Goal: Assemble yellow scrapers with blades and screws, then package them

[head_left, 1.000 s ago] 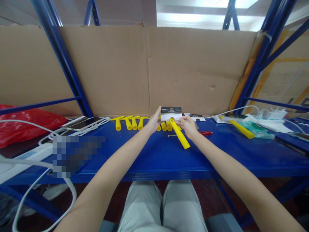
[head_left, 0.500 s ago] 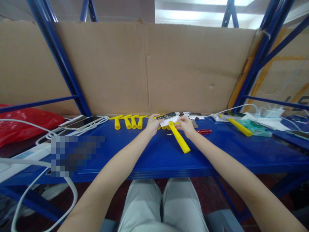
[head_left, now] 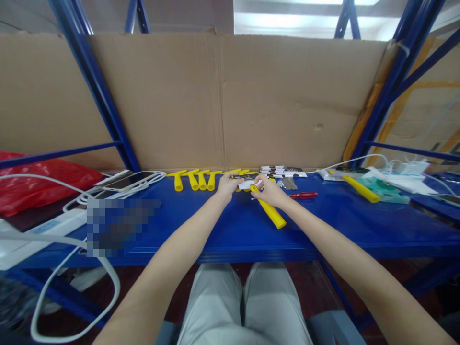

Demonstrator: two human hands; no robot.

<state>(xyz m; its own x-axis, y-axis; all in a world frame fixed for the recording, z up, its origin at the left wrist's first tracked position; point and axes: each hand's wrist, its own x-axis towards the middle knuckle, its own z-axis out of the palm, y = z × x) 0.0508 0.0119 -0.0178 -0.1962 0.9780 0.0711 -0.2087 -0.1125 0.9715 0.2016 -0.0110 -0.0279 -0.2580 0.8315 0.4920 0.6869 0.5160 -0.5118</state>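
Observation:
My left hand [head_left: 227, 187] grips the left end of a black-and-white card packet [head_left: 247, 183] above the blue table. My right hand [head_left: 270, 191] is closed at the top end of a yellow T-shaped plastic handle [head_left: 273, 213], its fingers close to the packet's right side. The handle's tube slants down towards me, and the packet and my fingers partly cover its head. Just right of my right hand lies a red-handled screwdriver [head_left: 304, 195]. Behind it are a small grey piece [head_left: 288, 183] and a stack of similar black-and-white packets [head_left: 282, 170].
Several yellow T-shaped handles [head_left: 194, 181] line the back at left. A cardboard panel [head_left: 158, 105] closes off the rear. To the left are a phone [head_left: 131, 180], white cables [head_left: 115, 282] and a red bag [head_left: 46, 184]. On the right, another yellow handle [head_left: 361, 189] lies beside green plastic [head_left: 390, 191].
My right hand has shifted left, from the packet's right end onto the handle's head. The packet appears lower and flatter. The whole view has moved slightly.

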